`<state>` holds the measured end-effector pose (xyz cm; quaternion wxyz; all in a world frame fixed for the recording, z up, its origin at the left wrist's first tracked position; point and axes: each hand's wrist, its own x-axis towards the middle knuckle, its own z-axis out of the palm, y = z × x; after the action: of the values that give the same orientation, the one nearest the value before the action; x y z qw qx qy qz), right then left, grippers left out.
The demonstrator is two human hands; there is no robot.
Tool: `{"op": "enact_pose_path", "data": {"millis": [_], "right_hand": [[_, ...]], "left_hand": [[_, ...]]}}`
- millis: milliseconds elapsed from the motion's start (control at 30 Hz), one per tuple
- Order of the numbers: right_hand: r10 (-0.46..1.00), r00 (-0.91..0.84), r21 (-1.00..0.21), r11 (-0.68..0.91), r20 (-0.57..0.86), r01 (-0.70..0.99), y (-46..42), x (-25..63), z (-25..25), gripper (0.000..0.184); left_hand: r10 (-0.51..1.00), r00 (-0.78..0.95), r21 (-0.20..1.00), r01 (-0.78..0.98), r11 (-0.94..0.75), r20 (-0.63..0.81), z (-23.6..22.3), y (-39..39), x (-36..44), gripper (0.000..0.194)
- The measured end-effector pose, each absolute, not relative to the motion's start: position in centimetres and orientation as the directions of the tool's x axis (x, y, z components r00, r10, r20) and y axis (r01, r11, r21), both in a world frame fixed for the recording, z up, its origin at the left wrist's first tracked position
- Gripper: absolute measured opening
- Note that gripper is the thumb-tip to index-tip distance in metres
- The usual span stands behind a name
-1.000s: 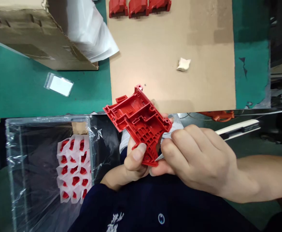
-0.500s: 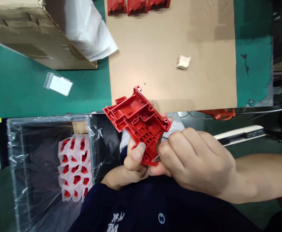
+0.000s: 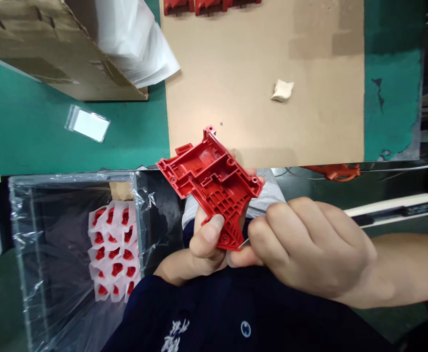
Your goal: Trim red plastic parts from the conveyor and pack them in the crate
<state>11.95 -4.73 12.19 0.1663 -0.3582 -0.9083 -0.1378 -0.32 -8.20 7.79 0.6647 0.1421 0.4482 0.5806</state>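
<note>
- Head view showed a red moulded plastic housing (image 3: pixel 214 188) held in the air, tilted corner-on, just past the near edge of a cardboard sheet (image 3: pixel 258 98), with its ribbed, hollow side facing up.
- The left hand (image 3: pixel 204 247) was clamped on its lower corner, with the thumb (image 3: pixel 210 236) pressed on the ribs and the fingers mostly behind the housing.
- The right hand (image 3: pixel 309 249) was closed in a pinch on a thin metal blade tip (image 3: pixel 244 243), which sat at the housing's lower edge; its handle, if any, was hidden by the fingers.
- With the blade this near the left thumb, short, shallow strokes led away from it would probably have worked best, turning the housing rather than the wrist.
- Three red parts (image 3: pixel 195 5) lay at the sheet's far edge, and a cream scrap (image 3: pixel 283 91) lay on the sheet.
- To the left, a plastic-lined bin (image 3: pixel 71 188) held red parts in white wrapping (image 3: pixel 113 249).
- A cardboard box (image 3: pixel 27 39) and a small clear bag (image 3: pixel 88 123) sat on a green mat (image 3: pixel 23 132).
</note>
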Motion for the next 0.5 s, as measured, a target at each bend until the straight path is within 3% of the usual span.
{"op": "enact_pose_path", "data": {"millis": [100,267,500], "right_hand": [[0.613,-0.687,0.122,0.705,0.39,0.699,-4.8,12.0,12.1,0.041],[0.632,-0.658,0.084,0.692,0.409,0.717,-4.7,12.1,12.0,0.045],[0.555,-0.595,-0.099,0.774,0.582,0.625,-5.0,12.0,11.3,0.025]], "left_hand": [[0.924,-0.051,0.661,-0.714,0.231,-0.378,8.0,-7.9,-0.5,0.056],[0.921,0.041,0.609,-0.739,0.29,-0.388,8.5,-7.3,-0.7,0.05],[0.896,0.001,0.608,-0.734,0.303,-0.444,8.1,-7.2,-0.5,0.053]]}}
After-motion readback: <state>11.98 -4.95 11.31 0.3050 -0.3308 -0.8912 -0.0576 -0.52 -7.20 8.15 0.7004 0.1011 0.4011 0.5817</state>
